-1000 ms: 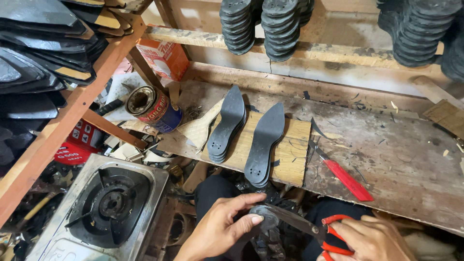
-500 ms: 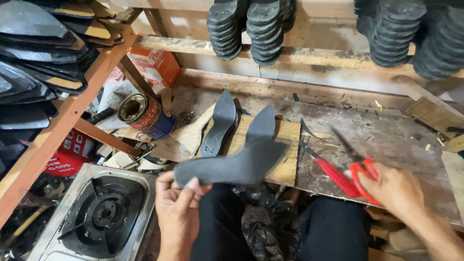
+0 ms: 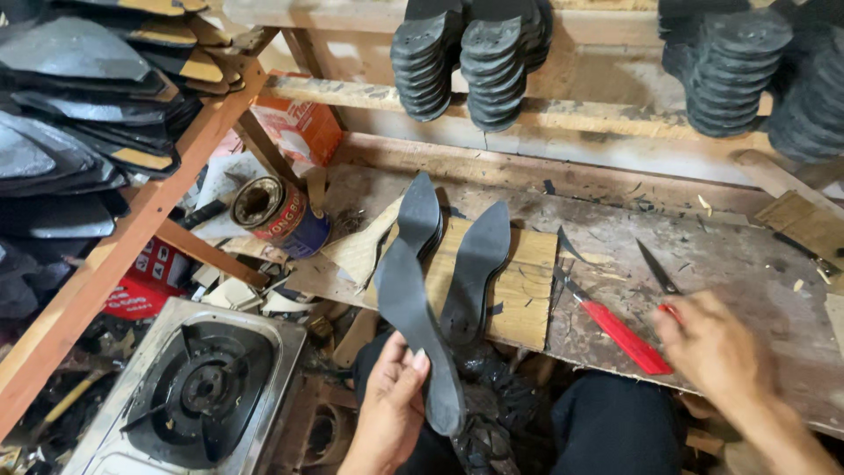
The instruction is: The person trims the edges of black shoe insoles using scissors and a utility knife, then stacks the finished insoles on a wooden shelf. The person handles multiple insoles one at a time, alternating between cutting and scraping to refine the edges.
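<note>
My left hand [image 3: 391,409] grips a black shoe sole [image 3: 411,327] by its lower end and holds it upright over my lap, in front of the bench. Behind it, two stacks of black soles [image 3: 479,264] lie on a wooden board [image 3: 530,280]. My right hand [image 3: 716,352] rests on the bench at the right, closed over the red handles of scissors [image 3: 658,268] whose blades point up and left. A red-handled knife [image 3: 620,334] lies just left of that hand.
A gas stove [image 3: 202,387] sits low at the left. A tin can [image 3: 272,211] and an orange box [image 3: 299,127] stand behind it. A slanted wooden rack [image 3: 132,237] holds several soles. Stacked black heels [image 3: 492,62] hang above the bench.
My left hand lifted the sole from my lap and turned it upright. My right hand carried the scissors to the bench and lowered them beside the red knife.
</note>
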The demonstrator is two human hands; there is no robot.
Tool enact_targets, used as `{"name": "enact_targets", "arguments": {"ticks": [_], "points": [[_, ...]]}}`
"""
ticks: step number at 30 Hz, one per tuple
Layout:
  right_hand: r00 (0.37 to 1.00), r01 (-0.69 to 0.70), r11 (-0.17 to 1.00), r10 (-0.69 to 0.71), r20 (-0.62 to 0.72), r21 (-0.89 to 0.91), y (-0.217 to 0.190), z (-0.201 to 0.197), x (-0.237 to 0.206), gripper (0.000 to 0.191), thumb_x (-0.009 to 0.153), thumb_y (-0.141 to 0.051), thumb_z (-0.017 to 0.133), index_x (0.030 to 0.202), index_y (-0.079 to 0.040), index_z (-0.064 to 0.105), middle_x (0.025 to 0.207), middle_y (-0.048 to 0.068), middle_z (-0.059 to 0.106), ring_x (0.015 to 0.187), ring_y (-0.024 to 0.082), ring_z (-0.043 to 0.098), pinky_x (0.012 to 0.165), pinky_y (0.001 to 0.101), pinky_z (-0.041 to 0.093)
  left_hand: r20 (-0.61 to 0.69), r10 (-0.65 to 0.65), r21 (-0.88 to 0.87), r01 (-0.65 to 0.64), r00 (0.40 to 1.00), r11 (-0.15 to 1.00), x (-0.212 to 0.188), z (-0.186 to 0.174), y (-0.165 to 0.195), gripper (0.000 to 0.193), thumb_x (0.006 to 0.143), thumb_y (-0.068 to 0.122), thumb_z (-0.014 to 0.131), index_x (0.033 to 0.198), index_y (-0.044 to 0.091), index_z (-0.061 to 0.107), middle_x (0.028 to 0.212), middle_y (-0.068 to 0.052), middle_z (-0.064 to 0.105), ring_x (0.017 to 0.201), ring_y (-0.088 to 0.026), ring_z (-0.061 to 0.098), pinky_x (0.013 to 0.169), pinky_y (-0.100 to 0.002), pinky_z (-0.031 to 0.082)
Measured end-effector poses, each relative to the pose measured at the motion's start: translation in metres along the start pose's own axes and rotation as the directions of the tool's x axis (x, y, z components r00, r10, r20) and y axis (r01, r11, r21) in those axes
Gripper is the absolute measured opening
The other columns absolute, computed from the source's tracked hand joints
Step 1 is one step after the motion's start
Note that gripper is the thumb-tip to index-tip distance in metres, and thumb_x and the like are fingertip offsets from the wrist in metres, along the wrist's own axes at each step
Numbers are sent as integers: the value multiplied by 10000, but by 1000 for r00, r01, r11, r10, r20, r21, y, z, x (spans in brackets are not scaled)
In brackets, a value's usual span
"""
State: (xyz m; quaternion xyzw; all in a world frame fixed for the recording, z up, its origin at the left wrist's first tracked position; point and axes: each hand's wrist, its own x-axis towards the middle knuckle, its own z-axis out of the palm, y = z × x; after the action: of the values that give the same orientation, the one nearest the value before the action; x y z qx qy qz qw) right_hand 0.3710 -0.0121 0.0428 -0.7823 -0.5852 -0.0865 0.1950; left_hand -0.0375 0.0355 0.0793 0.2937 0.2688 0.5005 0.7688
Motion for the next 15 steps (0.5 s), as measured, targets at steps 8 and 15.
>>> {"name": "enact_targets", "arguments": {"ticks": [8,15], "points": [[971,238,965,-236,-35,107,-57,8,8,557,825,-494,707,1156,-45,708,1038,116,707,871,293,714,730,404,590,-104,-56,59,63,993,996,11,29,-15,545,1005,340,529,1447,21,548,1296,-59,695,1103,-132,655,958,-297,507],[972,207,951,-227,63,230,-64,-1,15,484,864,-371,699,1290,-142,697,945,56,713,864,211,690,763,349,569,-69,-87,79,93,994,993,8,34,-30,547,993,362,569,1419,20,562,1227,-51,702,1078,-122,644,942,-284,499]]}}
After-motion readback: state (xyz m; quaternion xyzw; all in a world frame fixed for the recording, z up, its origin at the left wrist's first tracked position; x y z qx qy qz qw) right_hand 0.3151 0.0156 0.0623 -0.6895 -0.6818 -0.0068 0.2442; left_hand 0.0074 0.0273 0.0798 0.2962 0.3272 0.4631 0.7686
